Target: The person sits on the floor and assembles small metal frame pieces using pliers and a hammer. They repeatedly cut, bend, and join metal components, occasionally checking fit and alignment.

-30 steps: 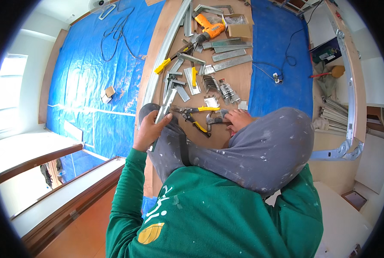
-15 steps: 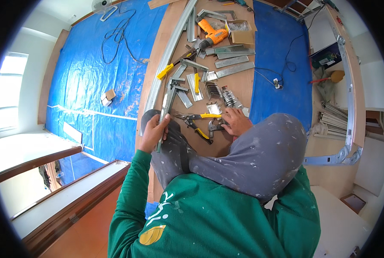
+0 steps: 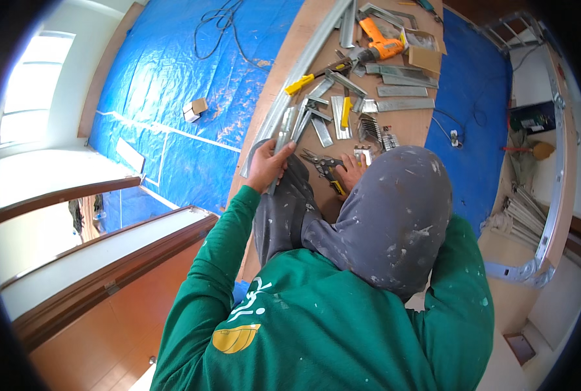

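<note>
My left hand [image 3: 269,167] is closed round a long, narrow galvanized metal channel [image 3: 283,138], which slants up past my left knee. Lower down, my right hand [image 3: 352,173] rests with fingers apart over tin snips [image 3: 325,163] lying on the board. Its fingers cover one snips handle; the other, yellow and black, sticks out below. Just beyond lie cut metal pieces [image 3: 322,130], a yellow-handled tool [image 3: 346,112] on a flat strip, and a row of small metal brackets [image 3: 370,129]. My right knee hides part of the board beside the right hand.
An orange cordless drill [image 3: 380,43] lies beside an open cardboard box [image 3: 424,52] at the far end. A long metal rail [image 3: 303,72] runs along the board's left edge. Blue sheeting [image 3: 167,78] covers the floor, with a small box [image 3: 195,109] and a cable [image 3: 220,26] on it.
My head view has shifted, moving the scene rightward and up. My right hand has moved left over the snips handle, which showed before. The left hand keeps hold of the channel.
</note>
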A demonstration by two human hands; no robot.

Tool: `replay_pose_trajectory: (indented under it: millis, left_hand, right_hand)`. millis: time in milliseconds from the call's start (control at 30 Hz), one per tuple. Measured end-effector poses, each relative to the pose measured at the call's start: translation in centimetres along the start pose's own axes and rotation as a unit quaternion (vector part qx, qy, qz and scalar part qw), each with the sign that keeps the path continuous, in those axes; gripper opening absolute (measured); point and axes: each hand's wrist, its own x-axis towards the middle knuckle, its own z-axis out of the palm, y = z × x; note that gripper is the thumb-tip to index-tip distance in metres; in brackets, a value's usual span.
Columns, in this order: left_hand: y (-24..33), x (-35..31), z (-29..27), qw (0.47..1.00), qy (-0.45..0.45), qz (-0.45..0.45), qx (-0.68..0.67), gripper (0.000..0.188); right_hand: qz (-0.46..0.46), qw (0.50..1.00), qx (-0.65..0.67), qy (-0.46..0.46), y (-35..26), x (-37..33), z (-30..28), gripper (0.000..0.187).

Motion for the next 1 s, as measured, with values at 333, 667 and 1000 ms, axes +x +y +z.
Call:
replay_pose_trajectory:
  millis: [333,667,1000]
  left_hand:
    - [0.3,-0.6,-0.8,0.999,-0.011,0.043,-0.011,0.05]
    - [5.3,-3.2,-2.8,0.992,0.035,0.121,-0.03,0.052]
    - [11.5,-7.3,-2.6,0.955,0.078,0.241,-0.151,0.046]
  right_hand:
    - [0.119,0.893,0.412,-0.133,3.5,2.0,-4.7,0.061]
    - [-0.024,0.722,0.686,-0.086,6.7,0.4,-18.7,0.08]
    - [-0.071,0.97,0.226,-0.059,-1.4,-3.6,-40.0,0.082]
